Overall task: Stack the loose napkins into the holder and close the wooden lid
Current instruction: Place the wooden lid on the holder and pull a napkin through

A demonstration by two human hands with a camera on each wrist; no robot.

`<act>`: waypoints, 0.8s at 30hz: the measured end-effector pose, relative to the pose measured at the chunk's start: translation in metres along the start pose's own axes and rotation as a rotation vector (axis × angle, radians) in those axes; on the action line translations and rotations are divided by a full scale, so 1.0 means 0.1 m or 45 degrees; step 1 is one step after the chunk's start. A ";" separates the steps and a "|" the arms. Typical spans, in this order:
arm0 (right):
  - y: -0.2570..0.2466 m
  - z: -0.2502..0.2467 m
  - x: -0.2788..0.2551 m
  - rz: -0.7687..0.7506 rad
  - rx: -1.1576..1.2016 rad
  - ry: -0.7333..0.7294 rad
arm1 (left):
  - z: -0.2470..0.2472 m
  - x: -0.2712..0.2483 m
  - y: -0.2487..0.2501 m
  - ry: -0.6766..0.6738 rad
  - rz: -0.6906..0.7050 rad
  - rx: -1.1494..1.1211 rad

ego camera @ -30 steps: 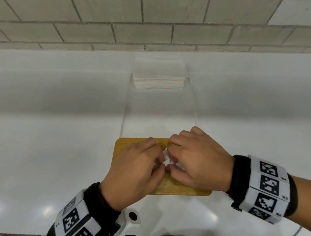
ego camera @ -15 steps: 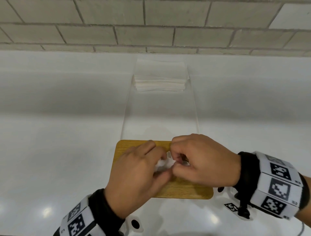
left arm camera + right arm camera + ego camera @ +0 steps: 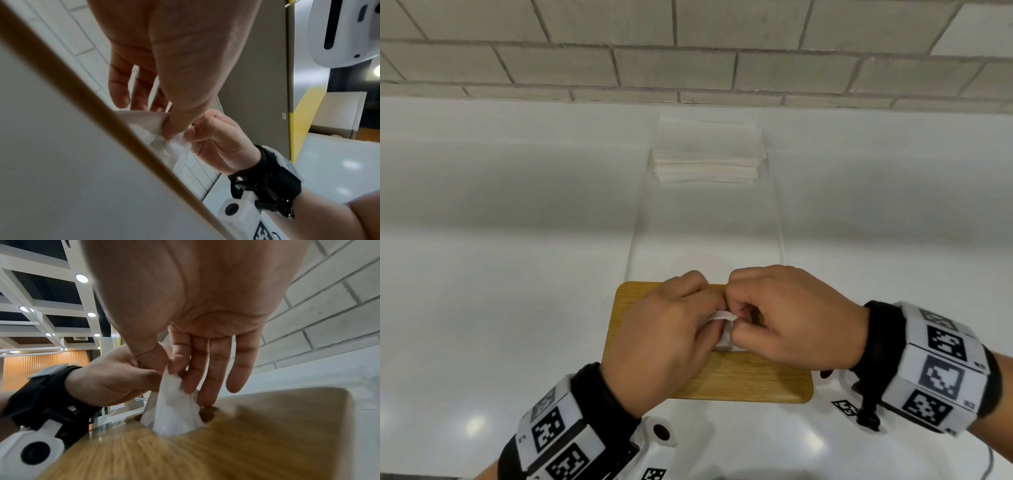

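Note:
A wooden lid [image 3: 739, 377] lies on top of a tall clear napkin holder [image 3: 705, 233]. Through its walls I see a stack of white napkins [image 3: 707, 161] at the bottom. A white napkin [image 3: 722, 317] pokes up through the lid's middle opening. My left hand [image 3: 698, 308] and right hand [image 3: 743, 318] meet over the lid, and both pinch this napkin between thumb and fingers. In the right wrist view the napkin [image 3: 174, 410] rises out of the lid [image 3: 246, 443], with the right hand [image 3: 168, 368] on its top and the left hand [image 3: 109, 379] beside it. The left wrist view shows the left hand [image 3: 170, 125] pinching the napkin [image 3: 144, 123].
The holder stands on a white glossy counter [image 3: 500, 308] against a grey brick wall [image 3: 688, 61]. A small black-and-white marker tag [image 3: 846, 407] lies on the counter near my right wrist.
Both hands keep their pinch on the napkin over the lid. The right wrist has swung out to the right, and the napkin's tip shows a little more between the fingers.

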State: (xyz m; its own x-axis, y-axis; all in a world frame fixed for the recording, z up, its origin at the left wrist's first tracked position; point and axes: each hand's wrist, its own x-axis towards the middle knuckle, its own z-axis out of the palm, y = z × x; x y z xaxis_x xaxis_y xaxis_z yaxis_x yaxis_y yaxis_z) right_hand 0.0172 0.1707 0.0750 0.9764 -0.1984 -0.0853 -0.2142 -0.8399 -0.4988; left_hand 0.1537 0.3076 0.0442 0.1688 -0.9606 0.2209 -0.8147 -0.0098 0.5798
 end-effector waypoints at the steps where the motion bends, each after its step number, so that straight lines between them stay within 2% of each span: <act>1: 0.01 0.00 0.02 -0.006 0.010 0.008 | 0.01 0.02 -0.01 -0.015 -0.005 0.033; 9: 0.08 0.02 0.08 0.020 0.196 0.081 | 0.00 0.12 -0.03 -0.234 -0.177 0.147; 11: 0.08 0.02 0.09 0.032 0.226 0.079 | 0.00 0.14 -0.04 -0.252 -0.181 0.173; 14: 0.08 0.01 0.08 0.066 0.237 0.064 | -0.02 0.14 -0.06 -0.255 -0.181 0.066; 20: 0.07 -0.03 0.06 0.091 0.291 -0.056 | -0.03 0.13 -0.05 -0.278 -0.153 0.057; 24: 0.02 0.03 0.03 0.025 0.159 -0.173 | -0.02 0.14 0.00 -0.332 -0.184 0.182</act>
State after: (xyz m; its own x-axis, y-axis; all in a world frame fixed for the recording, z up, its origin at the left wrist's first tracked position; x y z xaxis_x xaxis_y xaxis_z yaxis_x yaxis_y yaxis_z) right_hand 0.0198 0.1703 0.0714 0.9685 -0.1372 -0.2077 -0.2367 -0.7656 -0.5981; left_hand 0.1571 0.2947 0.0485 0.1556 -0.9850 -0.0746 -0.8653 -0.1723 0.4707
